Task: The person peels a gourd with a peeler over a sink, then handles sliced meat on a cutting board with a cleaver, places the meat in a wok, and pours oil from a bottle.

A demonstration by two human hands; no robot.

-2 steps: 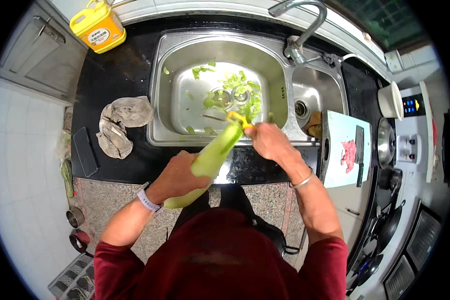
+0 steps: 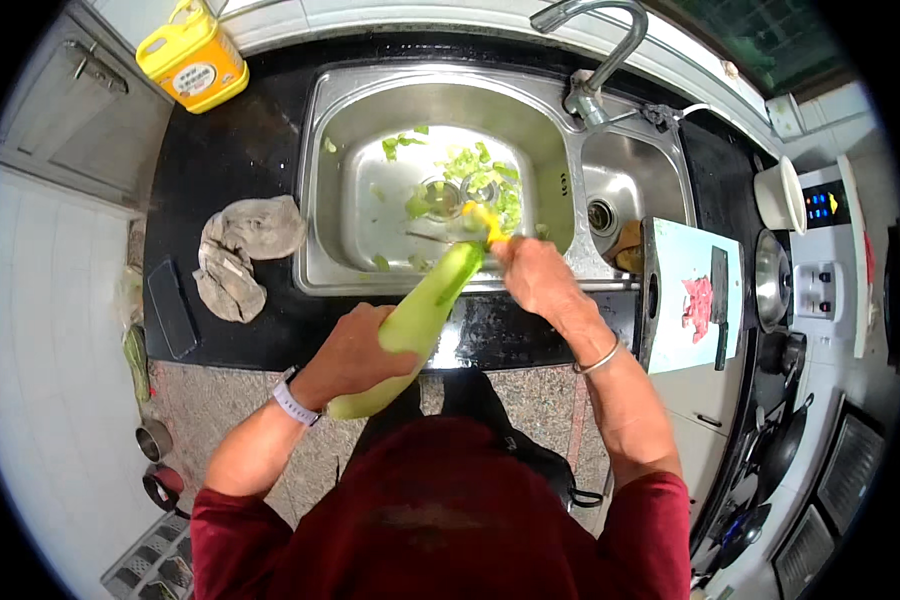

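Below, left hand gripping green gourd, right hand clasping yellow peeler, sink with peelings

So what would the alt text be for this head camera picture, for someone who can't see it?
Seen from above, a person's left hand holds a long pale green gourd over a steel sink while the right hand works a yellow peeler at its far end. Green peelings lie in the basin, a grey rag on the black counter.
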